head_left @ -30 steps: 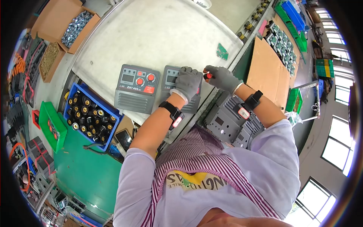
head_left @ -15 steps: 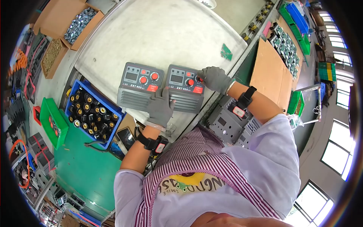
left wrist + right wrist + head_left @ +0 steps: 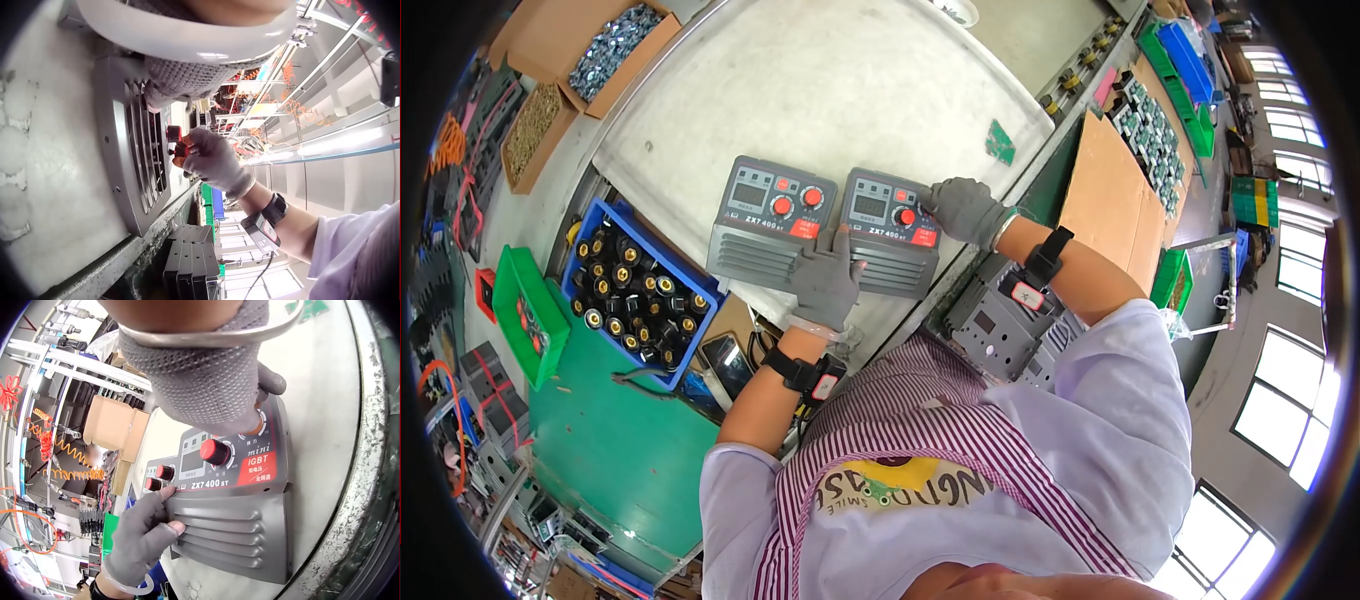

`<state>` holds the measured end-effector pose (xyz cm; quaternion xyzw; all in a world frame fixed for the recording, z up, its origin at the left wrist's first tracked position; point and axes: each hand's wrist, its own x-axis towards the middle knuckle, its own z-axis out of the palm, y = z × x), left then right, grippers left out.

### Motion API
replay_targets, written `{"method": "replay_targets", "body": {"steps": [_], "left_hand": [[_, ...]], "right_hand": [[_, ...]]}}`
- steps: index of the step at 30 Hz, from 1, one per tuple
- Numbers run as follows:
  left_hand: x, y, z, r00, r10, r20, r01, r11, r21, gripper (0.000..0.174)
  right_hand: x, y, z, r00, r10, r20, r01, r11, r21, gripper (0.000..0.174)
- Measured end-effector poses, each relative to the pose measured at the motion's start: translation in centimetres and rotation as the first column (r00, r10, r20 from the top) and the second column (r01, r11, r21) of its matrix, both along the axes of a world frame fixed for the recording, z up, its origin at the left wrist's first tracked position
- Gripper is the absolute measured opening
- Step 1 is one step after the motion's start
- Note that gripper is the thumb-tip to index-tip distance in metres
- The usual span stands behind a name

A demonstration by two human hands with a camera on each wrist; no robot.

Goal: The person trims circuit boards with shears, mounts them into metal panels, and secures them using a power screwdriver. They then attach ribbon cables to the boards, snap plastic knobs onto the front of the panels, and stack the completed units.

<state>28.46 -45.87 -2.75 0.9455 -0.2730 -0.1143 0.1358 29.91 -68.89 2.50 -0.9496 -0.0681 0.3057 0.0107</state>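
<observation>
Two grey ZX7 400 control panels lie side by side on the pale table, the left panel [image 3: 772, 225] carrying two red knobs. On the right panel [image 3: 890, 235] one red knob [image 3: 214, 452] sits beside the dark display. My gloved right hand [image 3: 970, 212] pinches a second red-and-black knob [image 3: 181, 150] at that panel's upper right dial; in the right wrist view the hand mostly hides it. My gloved left hand [image 3: 824, 283] rests with extended fingers on the inner edge of the right panel, by its louvres, and overlaps the left panel's corner.
A blue crate [image 3: 605, 335] of black connectors with brass centres stands left, beside a green bin [image 3: 550, 310]. Cardboard boxes of metal parts are at far left. Grey housings [image 3: 990, 320] stand by the near table edge. A green scrap [image 3: 1000, 143] lies on the table.
The right hand has brought the knob from beside the right panel onto its dial. The left hand has moved off that panel's face to its lower left edge.
</observation>
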Motion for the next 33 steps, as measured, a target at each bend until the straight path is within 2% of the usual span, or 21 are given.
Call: {"method": "replay_targets", "body": {"steps": [6,12,18,21,27,30,33], "left_hand": [[-0.1,0.0,-0.2,1.000,0.019,0.022,-0.019,1.000,-0.004,0.058],[-0.1,0.0,0.2,0.999,0.030,-0.017,-0.030,1.000,-0.004,0.058],[-0.1,0.0,0.1,1.000,0.022,-0.016,-0.021,0.999,0.025,0.059],[-0.2,0.0,0.3,0.999,0.032,-0.040,-0.031,0.999,0.024,0.060],[0.1,-0.2,0.9,0.994,0.041,-0.099,-0.037,0.999,0.038,0.060],[0.0,0.0,0.7,0.996,0.034,-0.077,-0.033,0.999,0.018,0.060],[-0.1,0.0,0.5,0.998,0.031,-0.054,-0.030,0.999,0.022,0.060]], "right_hand": [[0.5,0.7,0.3,0.997,0.008,-0.076,-0.015,0.996,-0.086,0.022],[0.3,0.9,0.6,0.997,0.076,0.006,-0.075,0.996,-0.054,0.022],[0.0,1.2,-0.1,1.000,0.025,-0.012,-0.026,0.992,-0.122,0.019],[0.3,0.8,-0.2,0.999,-0.046,-0.022,0.044,0.998,-0.053,0.019],[0.5,1.4,0.4,0.999,0.027,-0.041,-0.032,0.991,-0.129,0.019],[0.4,0.9,0.0,0.999,-0.029,-0.017,0.028,0.998,-0.047,0.019],[0.0,0.6,-1.1,0.998,0.058,0.022,-0.055,0.993,-0.107,0.020]]}}
